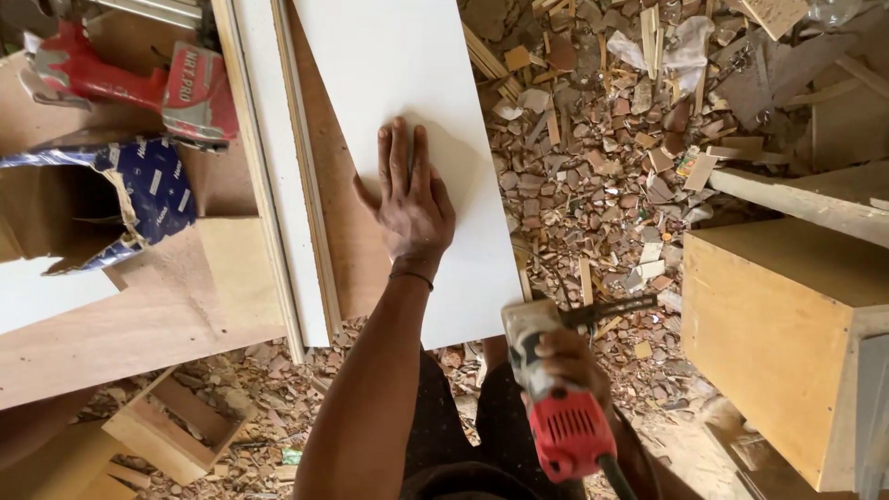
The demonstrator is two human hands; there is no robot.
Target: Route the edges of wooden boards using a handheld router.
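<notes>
White laminated board is pinned flat under the spread left hand while the red power tool, gripped in the right hand's closed fingers, is judged to need aligning with the board's near edge.

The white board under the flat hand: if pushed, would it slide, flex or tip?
The white board looks like a rigid laminated sheet, so it probably would not flex much. Its smooth face seems slippery; the left hand pressed flat likely checks sliding. Its near end overhangs the littered floor, so it might tip if released.
</notes>
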